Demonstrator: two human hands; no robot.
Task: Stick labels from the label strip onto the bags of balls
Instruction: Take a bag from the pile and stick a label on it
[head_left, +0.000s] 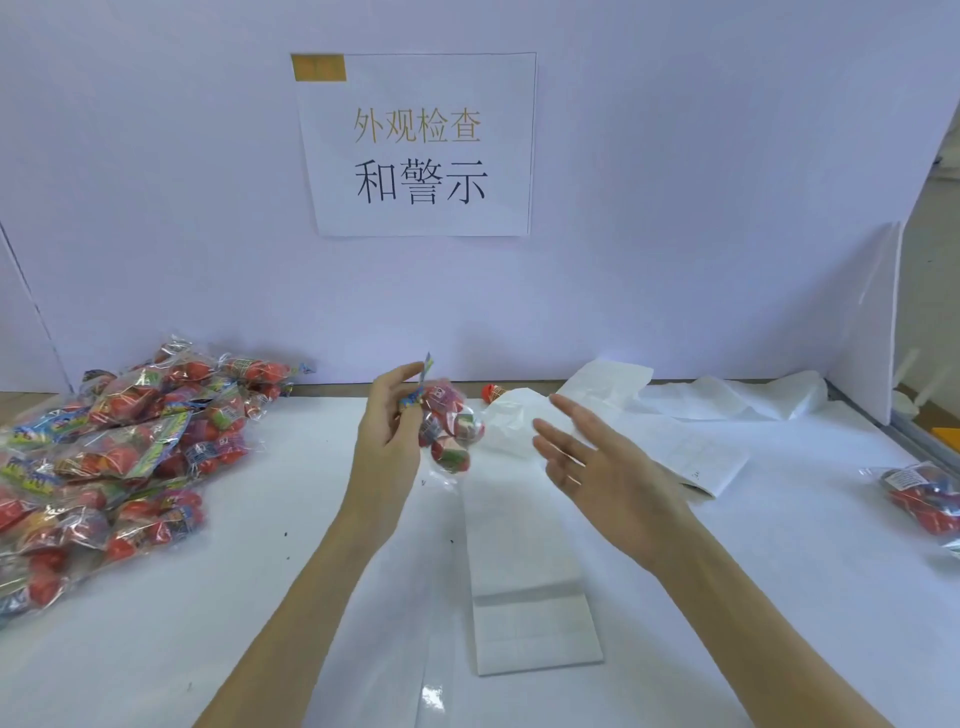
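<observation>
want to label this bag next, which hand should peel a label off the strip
Right hand: it is open and free, hovering over the label strip; the left hand is holding the bag of balls.

I have a single head-worn view, looking forward and down across the white table (779, 597) towards the far partition wall (675, 208) and its paper sign (418, 145). It sits close: both forearms enter from the near edge, and the wide lens bends the scene's left and right sides.
</observation>
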